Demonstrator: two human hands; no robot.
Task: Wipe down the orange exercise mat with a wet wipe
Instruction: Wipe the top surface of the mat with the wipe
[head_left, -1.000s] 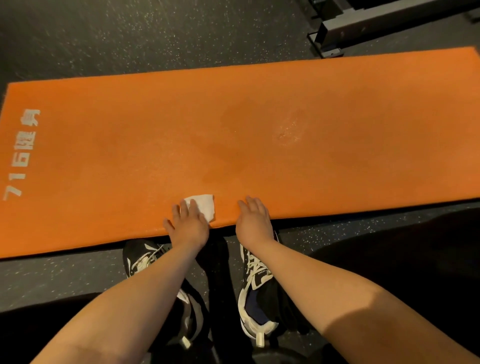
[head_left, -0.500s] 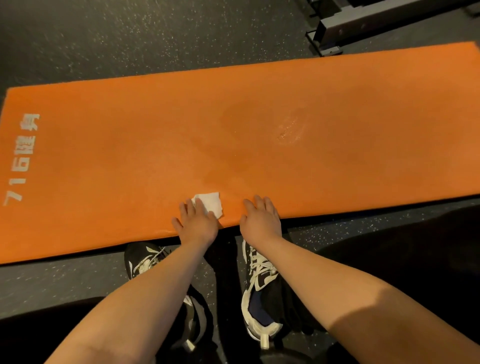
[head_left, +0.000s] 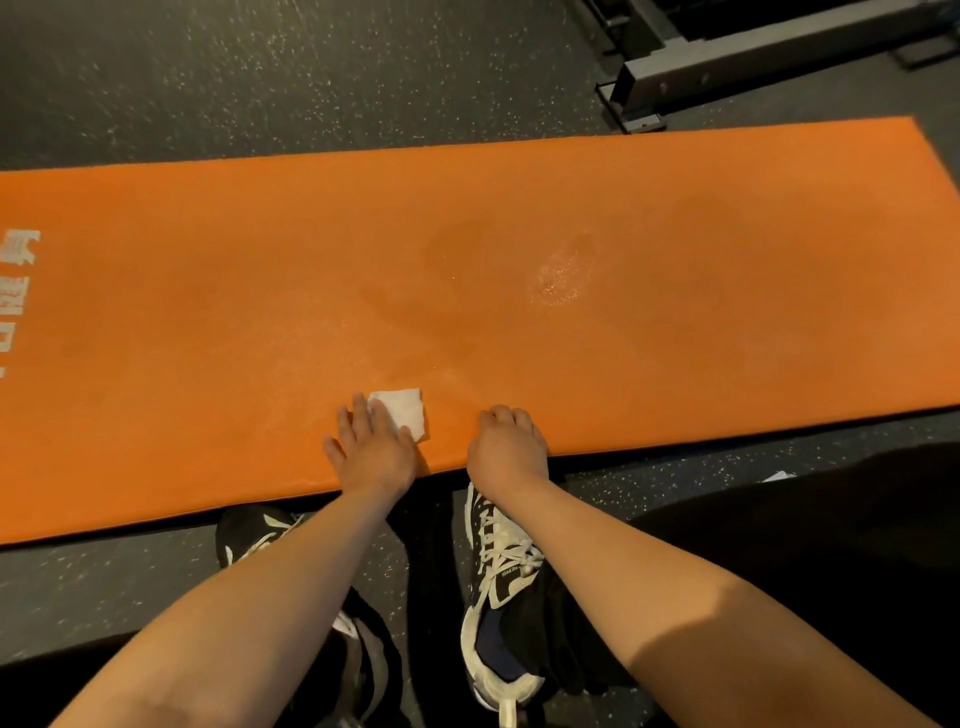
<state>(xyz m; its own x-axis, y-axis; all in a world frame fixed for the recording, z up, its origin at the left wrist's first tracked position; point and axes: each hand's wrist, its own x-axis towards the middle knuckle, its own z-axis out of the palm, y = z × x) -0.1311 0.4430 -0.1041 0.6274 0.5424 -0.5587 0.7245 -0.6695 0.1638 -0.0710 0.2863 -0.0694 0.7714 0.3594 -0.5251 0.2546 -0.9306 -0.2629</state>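
The orange mat lies flat on the dark speckled floor, its long side running across in front of us and our shoes just short of its near edge. Our left hand is released and spread, fingers flat on the white wipe, pressing it to the mat close to that near edge. Our right hand rests on the mat just beside it, fingers bent a little and grasping nothing that we can see. We judge the wipe to be thin, limp and very light, so it will bunch or roll under a dragging palm. It is better to pin it under flat fingers across its middle than to pinch a corner. The mat looks like soft foam, light enough to creep on the floor when pushed, so the right hand's weight near the edge should steady it. A wet patch glistens farther out, and there the surface may be slick. The white lettering at the left end looks worn, so we would go gently over it.
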